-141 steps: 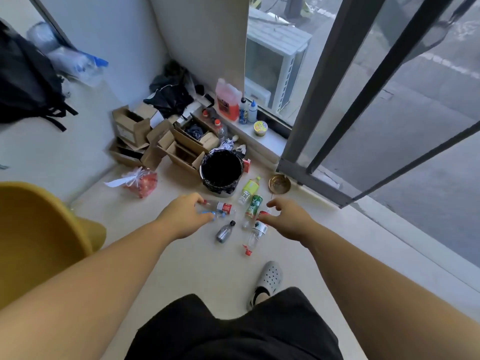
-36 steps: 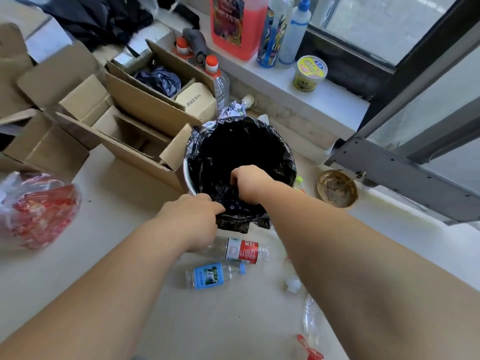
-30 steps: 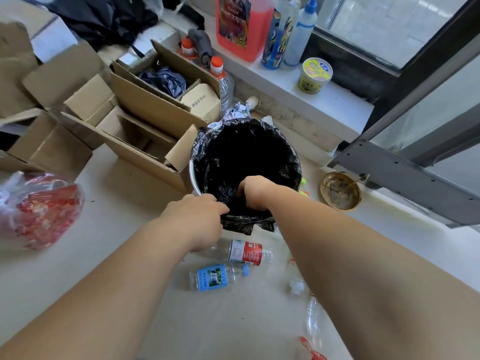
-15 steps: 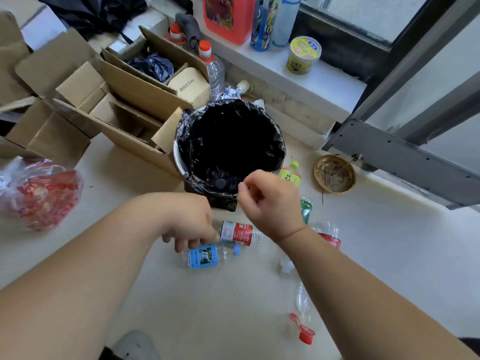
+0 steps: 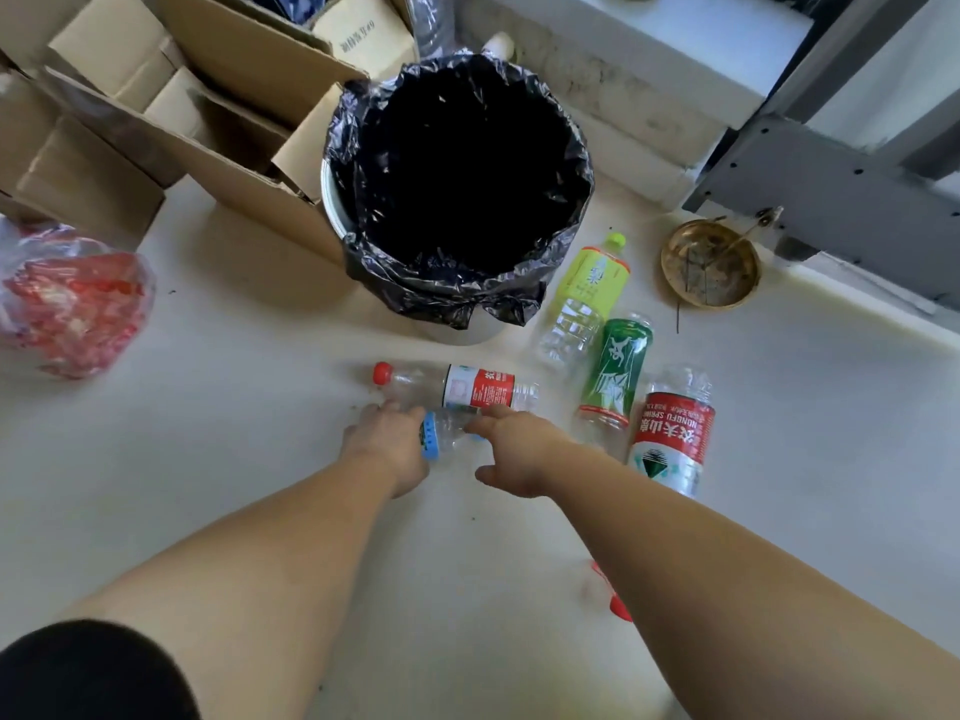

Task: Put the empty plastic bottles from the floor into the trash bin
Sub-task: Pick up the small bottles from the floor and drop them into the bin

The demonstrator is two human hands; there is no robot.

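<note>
The trash bin (image 5: 343,210), lined with a black bag, stands on the floor ahead. A small blue-labelled bottle (image 5: 441,433) lies in front of it; my left hand (image 5: 387,444) grips its left end and my right hand (image 5: 519,449) touches its right end. Just beyond lies a clear bottle with a red cap and red label (image 5: 457,389). To the right lie a yellow-green bottle (image 5: 584,291), a green-labelled bottle (image 5: 615,374) and a large red-labelled bottle (image 5: 672,433).
Open cardboard boxes (image 5: 156,122) crowd the left of the bin. A red plastic bag (image 5: 67,298) sits at far left. A brass dish (image 5: 709,265) lies right of the bin below the window ledge (image 5: 675,39). A red cap (image 5: 615,602) lies beside my right forearm.
Both hands left the bin's bag rim and dropped to the floor, closing around the blue-labelled bottle. The view moved closer and lower.
</note>
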